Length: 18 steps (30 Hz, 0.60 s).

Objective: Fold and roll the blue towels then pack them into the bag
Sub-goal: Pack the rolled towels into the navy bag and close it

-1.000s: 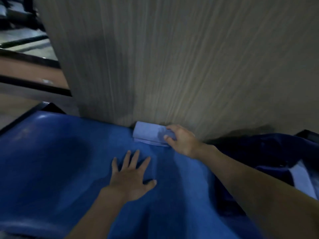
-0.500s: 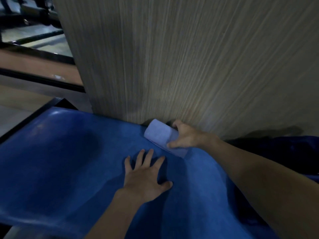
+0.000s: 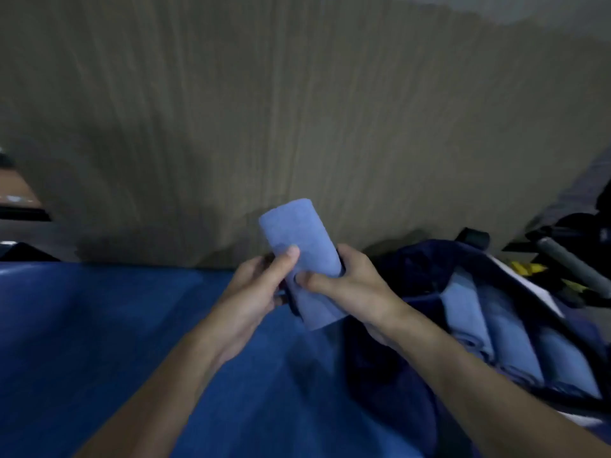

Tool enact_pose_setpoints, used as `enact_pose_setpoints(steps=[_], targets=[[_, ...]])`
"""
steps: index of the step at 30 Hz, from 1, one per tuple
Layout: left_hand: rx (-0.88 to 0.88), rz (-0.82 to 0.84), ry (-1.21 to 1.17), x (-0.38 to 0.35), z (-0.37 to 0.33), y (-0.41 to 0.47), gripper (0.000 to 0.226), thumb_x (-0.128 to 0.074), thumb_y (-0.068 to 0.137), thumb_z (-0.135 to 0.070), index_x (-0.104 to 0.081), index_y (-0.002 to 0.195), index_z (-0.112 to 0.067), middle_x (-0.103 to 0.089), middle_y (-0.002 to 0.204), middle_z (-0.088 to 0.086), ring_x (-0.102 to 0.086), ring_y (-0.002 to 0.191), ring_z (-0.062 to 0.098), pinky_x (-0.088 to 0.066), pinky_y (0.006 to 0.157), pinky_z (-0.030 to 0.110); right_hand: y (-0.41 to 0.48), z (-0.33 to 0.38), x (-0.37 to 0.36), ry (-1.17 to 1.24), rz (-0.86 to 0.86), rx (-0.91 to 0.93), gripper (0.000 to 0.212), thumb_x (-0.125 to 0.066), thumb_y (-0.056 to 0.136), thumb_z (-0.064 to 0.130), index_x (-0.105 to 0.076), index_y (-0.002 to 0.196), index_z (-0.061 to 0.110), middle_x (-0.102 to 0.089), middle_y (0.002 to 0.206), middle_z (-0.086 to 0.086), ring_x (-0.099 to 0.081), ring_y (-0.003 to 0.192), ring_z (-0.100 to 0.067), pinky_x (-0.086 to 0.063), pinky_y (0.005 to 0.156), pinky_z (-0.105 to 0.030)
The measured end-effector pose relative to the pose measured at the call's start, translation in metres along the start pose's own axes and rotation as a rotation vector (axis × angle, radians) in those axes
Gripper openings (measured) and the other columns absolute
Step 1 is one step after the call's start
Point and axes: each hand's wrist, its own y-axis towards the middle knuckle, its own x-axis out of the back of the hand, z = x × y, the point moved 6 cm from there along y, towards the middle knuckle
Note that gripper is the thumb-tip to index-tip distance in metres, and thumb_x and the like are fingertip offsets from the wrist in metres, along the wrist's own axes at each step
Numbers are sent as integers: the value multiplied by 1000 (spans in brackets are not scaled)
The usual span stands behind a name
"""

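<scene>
Nearest, two bare forearms reach up from the bottom of the view over a blue surface point(image 3: 99, 342) that fills the lower left. The hands meet above the surface's far edge, toward its right end. The left hand point(image 3: 251, 302) curls round the rolled towel point(image 3: 297, 239) from the left, thumb pressed on the front of the roll. The right hand point(image 3: 350, 285) grips it from the right, thumb across the front and fingers wrapped behind. The pale blue roll is lifted clear of the surface and stands nearly upright, its top tilted a little left and its lower end showing just below the hands. Just to the right, the dark navy bag point(image 3: 390, 358) lies open at the surface's right end, its near wall slumped under the right forearm. Inside it, packed rolls point(image 3: 506, 342) of the same pale blue lie side by side, touching; three show. A wood-grain panel point(image 3: 297, 110) rises behind the far edge. Past the bag, a grey tube point(image 3: 568, 262) and a small yellow object point(image 3: 525, 267) lie among dark, blurred gear.
</scene>
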Motion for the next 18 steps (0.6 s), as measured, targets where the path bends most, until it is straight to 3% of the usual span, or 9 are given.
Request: enact_pose_setpoints(steps=[2,6,11,15,18], targets=[[-43,19,-5,-40,-17,2,47,-64,87,-42,-62,119,-8,-72,112,12,-70,102,26,-54,85,42,-26,8,34,59,-66,29,40,-81,77,19,-60,110,12,-74,100,-4,-72,88,-17,-60,76,-34],[-97,29,-52,-114,-31,1,40,-73,87,-24,-59,121,-7,-72,113,11,-69,106,27,-54,92,47,-72,8,99,114,-213,103,42,-82,77,20,-58,111,12,-73,102,-3,-71,94,-19,-59,79,-36],[-173,103,44,-205,-36,-8,29,-72,87,-13,-60,114,-11,-75,104,5,-71,101,24,-57,88,40,-124,3,178,175,-327,281,63,-76,83,25,-42,132,45,-63,125,0,-65,110,-16,-55,90,-39],[-310,174,311,-262,-31,1,12,-68,91,-24,-61,100,-21,-73,95,0,-69,90,14,-56,80,34,-156,-12,232,96,-447,311,64,-70,89,20,-36,128,58,-63,121,-2,-65,108,-18,-56,90,-46],[-698,169,868,-289,-35,17,4,-64,88,-29,-63,88,-25,-61,109,-8,-58,102,12,-46,89,33,-171,-33,267,82,-537,250,63,-68,90,22,-34,125,62,-58,128,2,-64,107,-12,-56,89,-44]])
